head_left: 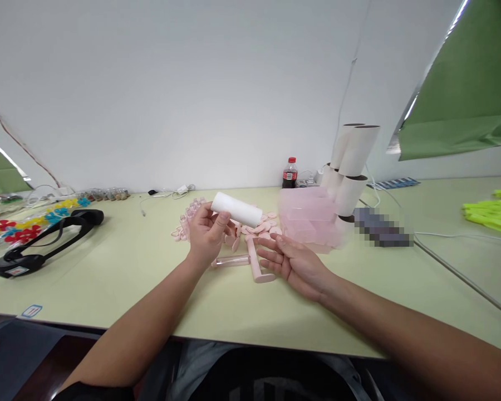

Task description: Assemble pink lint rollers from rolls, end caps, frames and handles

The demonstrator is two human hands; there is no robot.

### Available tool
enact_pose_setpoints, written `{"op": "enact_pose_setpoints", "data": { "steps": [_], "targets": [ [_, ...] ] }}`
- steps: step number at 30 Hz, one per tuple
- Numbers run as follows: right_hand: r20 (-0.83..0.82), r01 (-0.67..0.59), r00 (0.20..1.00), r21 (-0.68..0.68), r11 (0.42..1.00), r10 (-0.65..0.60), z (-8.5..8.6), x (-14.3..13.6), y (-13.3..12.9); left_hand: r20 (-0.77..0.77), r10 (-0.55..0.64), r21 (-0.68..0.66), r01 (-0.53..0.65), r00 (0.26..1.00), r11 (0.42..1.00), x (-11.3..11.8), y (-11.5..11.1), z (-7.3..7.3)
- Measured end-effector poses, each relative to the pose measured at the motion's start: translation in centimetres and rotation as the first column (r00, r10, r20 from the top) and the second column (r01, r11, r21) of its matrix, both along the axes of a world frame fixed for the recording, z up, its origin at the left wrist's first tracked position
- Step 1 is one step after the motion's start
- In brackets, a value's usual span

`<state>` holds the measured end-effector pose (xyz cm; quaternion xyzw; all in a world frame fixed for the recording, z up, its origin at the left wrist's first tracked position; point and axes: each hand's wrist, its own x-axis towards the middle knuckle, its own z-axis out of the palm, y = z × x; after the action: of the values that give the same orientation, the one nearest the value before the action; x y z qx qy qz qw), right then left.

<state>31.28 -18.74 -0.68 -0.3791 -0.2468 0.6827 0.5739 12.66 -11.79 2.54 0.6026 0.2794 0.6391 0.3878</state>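
My left hand (207,231) grips a white lint roller refill (237,210) near its left end and holds it tilted above the table. My right hand (294,264) is open, palm turned up and fingers spread, beside a pale pink roller frame (254,260) with a round end disc. A clear handle (232,261) extends leftward from that frame. Behind the hands lies a loose pile of pink discs (268,225). Small clear pink pieces (191,211) sit heaped behind my left hand, which partly hides them.
Stacked pink translucent boxes (307,217) and upright white rolls (350,195) stand to the right. A cola bottle (290,174) is by the wall. At left lies a black headset-like strap (50,245); at far right, yellow-green pieces (492,211). A cable (455,273) crosses the right side.
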Motion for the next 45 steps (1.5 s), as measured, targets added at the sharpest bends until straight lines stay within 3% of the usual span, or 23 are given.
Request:
{"op": "enact_pose_setpoints", "data": {
  "steps": [4,7,10,12,15,17,19,22,25,28,30,33,35,40,45],
  "targets": [
    [0.084,-0.078,0.994,0.027,0.997,0.076,0.0,-0.1,-0.5,0.022,0.039,0.032,-0.04,0.999,0.999,-0.6,0.5,0.2],
    [0.162,-0.127,0.98,0.062,0.99,0.115,0.0,-0.1,-0.8,0.028,0.08,0.076,-0.082,0.996,0.994,-2.1,1.2,1.2],
    [0.216,-0.13,0.97,0.087,0.988,0.108,0.0,-0.1,-0.9,-0.119,0.148,0.099,-0.137,0.982,0.986,-4.4,1.6,2.8],
    [0.246,-0.121,0.965,0.099,0.988,0.094,0.1,-0.1,-0.8,-0.349,0.211,0.122,-0.179,0.913,0.976,-5.8,1.6,3.7],
    [0.294,-0.108,0.953,0.107,0.988,0.072,0.2,0.0,-0.8,-0.654,0.325,0.19,-0.268,0.684,0.945,-7.2,1.2,4.4],
    [0.325,-0.098,0.944,0.113,0.989,0.056,0.2,0.0,-0.8,-0.739,0.39,0.219,-0.353,0.549,0.91,-7.8,0.8,4.6],
    [0.351,-0.097,0.935,0.124,0.988,0.048,0.1,0.1,-0.9,-0.761,0.453,0.232,-0.457,0.464,0.859,-8.5,0.7,4.9],
    [0.377,-0.111,0.925,0.144,0.983,0.049,-0.1,0.2,-0.9,-0.745,0.532,0.244,-0.578,0.402,0.778,-9.9,0.7,5.4],
    [0.387,-0.127,0.92,0.157,0.979,0.057,-0.4,0.2,-0.8,-0.732,0.564,0.243,-0.628,0.381,0.739,-11.5,1.0,5.9],
    [0.402,-0.135,0.914,0.168,0.977,0.057,-0.6,0.1,-0.7,-0.692,0.571,0.212,-0.632,0.442,0.746,-12.0,1.2,6.1],
    [0.422,-0.137,0.905,0.172,0.976,0.053,-0.7,0.0,-0.6,-0.628,0.531,0.169,-0.566,0.569,0.807,-11.2,1.2,6.2],
    [0.459,-0.137,0.888,0.172,0.976,0.044,-0.9,-0.2,-0.4,-0.509,0.378,0.151,-0.352,0.773,0.924,-8.4,1.0,6.9],
    [0.48,-0.136,0.876,0.178,0.975,0.035,-1.0,-0.3,-0.4,-0.448,0.286,0.201,-0.216,0.847,0.955,-5.7,0.8,7.9],
    [0.506,-0.142,0.862,0.24,0.96,0.001,-1.1,-0.4,-0.3,-0.433,0.124,0.354,0.042,0.893,0.934,1.8,1.2,11.9],
    [0.508,-0.143,0.861,0.264,0.954,-0.012,-1.1,-0.5,0.1,-0.446,0.054,0.414,0.152,0.893,0.898,9.2,4.7,17.3]
  ]
}}
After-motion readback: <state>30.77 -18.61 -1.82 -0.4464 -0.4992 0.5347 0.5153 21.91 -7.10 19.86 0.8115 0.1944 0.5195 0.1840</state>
